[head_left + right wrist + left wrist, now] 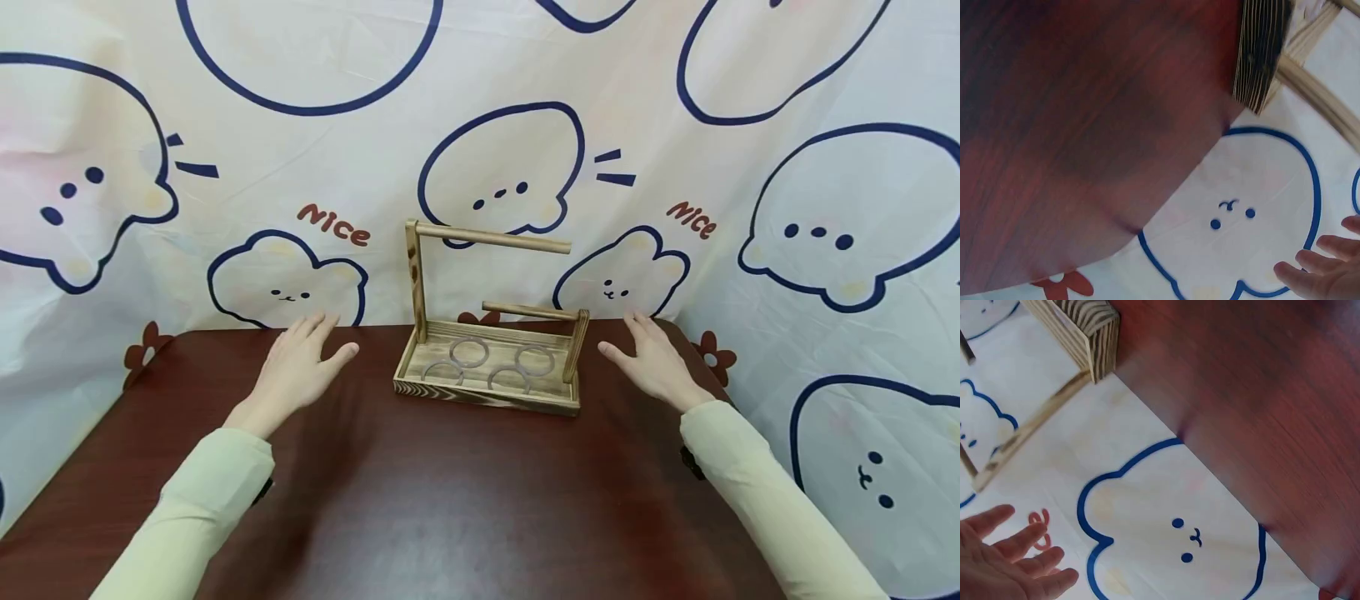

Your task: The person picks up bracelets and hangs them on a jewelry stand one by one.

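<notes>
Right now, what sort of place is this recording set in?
Probably a staged indoor recording spot rather than a lived-in room. A cartoon-print cloth hangs behind as a backdrop, a dark wooden table stands before it, and on it sits only a wooden rack holding rings, between the left hand and right hand.

The word "Nice" stood twice in red letters on the cartoon-printed cloth backdrop [480,100], once left of the wooden rack [491,367] and once to its right, and nothing else was readable
</notes>
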`<state>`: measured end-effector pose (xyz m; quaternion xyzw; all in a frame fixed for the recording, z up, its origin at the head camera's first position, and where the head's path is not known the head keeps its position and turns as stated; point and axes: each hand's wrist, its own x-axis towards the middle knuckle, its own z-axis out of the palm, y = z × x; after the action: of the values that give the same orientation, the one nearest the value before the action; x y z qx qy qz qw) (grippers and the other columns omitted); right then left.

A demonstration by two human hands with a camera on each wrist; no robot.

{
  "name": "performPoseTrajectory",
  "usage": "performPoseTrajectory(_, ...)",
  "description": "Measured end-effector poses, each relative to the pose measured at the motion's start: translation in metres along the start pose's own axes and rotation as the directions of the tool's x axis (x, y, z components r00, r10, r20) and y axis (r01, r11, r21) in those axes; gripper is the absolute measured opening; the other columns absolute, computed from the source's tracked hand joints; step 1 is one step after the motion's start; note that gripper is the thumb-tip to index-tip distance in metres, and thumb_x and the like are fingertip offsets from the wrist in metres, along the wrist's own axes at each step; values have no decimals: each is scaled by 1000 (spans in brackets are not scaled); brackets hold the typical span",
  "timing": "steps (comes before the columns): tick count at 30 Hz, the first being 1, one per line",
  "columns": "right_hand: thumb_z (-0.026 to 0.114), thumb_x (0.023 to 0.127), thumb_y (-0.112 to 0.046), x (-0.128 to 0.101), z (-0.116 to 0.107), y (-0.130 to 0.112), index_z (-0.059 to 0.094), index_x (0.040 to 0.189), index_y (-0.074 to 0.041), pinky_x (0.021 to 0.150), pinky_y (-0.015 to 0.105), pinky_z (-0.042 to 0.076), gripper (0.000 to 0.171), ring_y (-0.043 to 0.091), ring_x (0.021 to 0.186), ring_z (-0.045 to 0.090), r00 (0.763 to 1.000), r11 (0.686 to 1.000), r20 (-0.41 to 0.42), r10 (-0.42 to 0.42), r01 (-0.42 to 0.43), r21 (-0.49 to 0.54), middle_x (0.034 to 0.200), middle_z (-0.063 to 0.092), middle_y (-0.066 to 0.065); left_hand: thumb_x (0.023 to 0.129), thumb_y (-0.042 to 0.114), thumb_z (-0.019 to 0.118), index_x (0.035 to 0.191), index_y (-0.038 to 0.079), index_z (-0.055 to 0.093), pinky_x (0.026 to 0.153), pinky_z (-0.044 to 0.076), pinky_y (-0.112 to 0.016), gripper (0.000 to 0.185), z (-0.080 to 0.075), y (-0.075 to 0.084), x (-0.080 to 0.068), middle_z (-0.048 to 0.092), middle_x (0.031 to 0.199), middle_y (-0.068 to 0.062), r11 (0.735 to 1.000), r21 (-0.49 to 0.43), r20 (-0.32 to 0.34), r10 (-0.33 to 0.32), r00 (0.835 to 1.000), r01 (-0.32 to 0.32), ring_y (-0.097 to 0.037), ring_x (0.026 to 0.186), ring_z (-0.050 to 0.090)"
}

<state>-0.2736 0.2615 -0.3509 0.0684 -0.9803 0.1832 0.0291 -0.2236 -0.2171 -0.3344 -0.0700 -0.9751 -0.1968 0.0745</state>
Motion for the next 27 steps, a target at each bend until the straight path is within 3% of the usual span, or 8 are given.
performPoseTrajectory(5,40,88,-62,-13,9,-7,23,145,-3,105,60,17,84,41,136,17,1000,994,-4,12,-11,107,150,18,21,94,50,39,139,2,36,102,23,-59,66,3,5,-13,34,142,-23,991,-131,-29,-21,999,17,-42,130,27)
performPoseTrajectory(10,44,90,-56,-21,24,-9,29,143,-5,104,56,26,75,39,132,29,999,966,-20,27,-21,256,147,28,19,94,48,41,138,6,40,98,32,-57,61,12,8,-25,39,139,-20,960,-276,-4,-53,999,50,-39,127,35)
performPoseTrajectory(16,46,92,-49,-32,40,-15,33,141,-6,98,51,37,66,39,125,40,999,915,4,32,-31,403,142,36,21,94,42,45,131,9,49,91,41,-52,50,31,10,-36,51,130,-15,948,-317,-13,-38,999,31,-34,118,47)
performPoseTrajectory(23,48,90,-51,-34,60,-15,26,144,-8,98,50,38,73,34,129,37,995,885,84,53,-86,457,144,33,17,94,32,50,124,8,56,89,43,-48,38,50,11,-47,59,121,-12,927,-374,4,-30,1000,30,-31,114,52)
performPoseTrajectory(27,50,92,-42,-27,69,-12,20,146,-9,99,51,36,69,34,132,33,990,865,125,70,-123,487,147,28,17,93,27,52,120,9,58,89,43,-47,33,59,12,-53,62,117,-10,914,-405,30,-25,999,35,-28,113,53)
